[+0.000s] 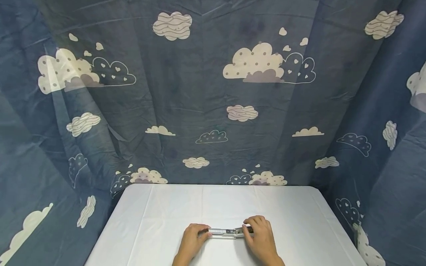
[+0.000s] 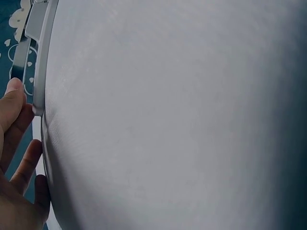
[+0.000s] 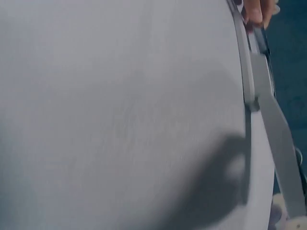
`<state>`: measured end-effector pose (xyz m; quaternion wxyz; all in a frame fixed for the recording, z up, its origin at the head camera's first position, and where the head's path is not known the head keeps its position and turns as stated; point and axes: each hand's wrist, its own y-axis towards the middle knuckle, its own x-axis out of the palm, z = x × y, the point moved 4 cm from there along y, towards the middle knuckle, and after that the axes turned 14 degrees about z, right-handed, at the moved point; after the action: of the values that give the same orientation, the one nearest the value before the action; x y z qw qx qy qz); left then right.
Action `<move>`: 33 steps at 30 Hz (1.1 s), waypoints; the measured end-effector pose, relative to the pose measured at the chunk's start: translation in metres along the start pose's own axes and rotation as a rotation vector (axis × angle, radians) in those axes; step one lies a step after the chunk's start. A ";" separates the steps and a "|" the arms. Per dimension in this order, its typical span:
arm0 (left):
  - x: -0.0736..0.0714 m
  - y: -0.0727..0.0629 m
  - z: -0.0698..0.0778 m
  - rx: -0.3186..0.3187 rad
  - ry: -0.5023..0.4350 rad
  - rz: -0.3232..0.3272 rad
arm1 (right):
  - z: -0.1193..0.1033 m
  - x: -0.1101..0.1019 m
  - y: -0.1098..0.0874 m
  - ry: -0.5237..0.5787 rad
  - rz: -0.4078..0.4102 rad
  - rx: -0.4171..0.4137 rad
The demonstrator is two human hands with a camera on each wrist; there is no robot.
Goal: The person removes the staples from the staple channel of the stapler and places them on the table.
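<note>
An opened grey stapler lies lengthwise across the white table, its cover swung back toward the right. My left hand pinches its left end between thumb and fingers; in the left wrist view that hand shows at the left edge, beside the stapler's base. My right hand holds the cover end, thumb in front and fingers behind. The right wrist view shows the stapler's cover slanting away from the base, with left-hand fingertips at the top; the right hand itself is out of that view.
A white-covered table with rounded far corners spreads around the hands. Dark blue curtains with a cloud print hang behind it and along both sides. A hand's shadow falls on the cloth in the right wrist view.
</note>
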<state>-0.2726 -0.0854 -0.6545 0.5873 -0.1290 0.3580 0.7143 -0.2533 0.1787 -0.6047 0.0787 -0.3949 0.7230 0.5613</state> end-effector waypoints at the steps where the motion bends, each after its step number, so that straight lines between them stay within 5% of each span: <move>1: 0.000 0.000 0.000 0.006 0.004 0.005 | -0.005 0.003 0.000 -0.006 -0.010 -0.006; 11: -0.002 0.000 0.000 -0.004 0.000 -0.007 | -0.035 0.026 -0.008 -0.006 -0.057 -0.060; 33: -0.006 -0.004 0.002 -0.006 -0.008 -0.004 | -0.043 0.040 -0.019 -0.022 -0.245 -0.035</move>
<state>-0.2666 -0.0883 -0.6515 0.5899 -0.1287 0.3531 0.7147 -0.2537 0.1201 -0.6259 0.1475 -0.4756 0.6585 0.5643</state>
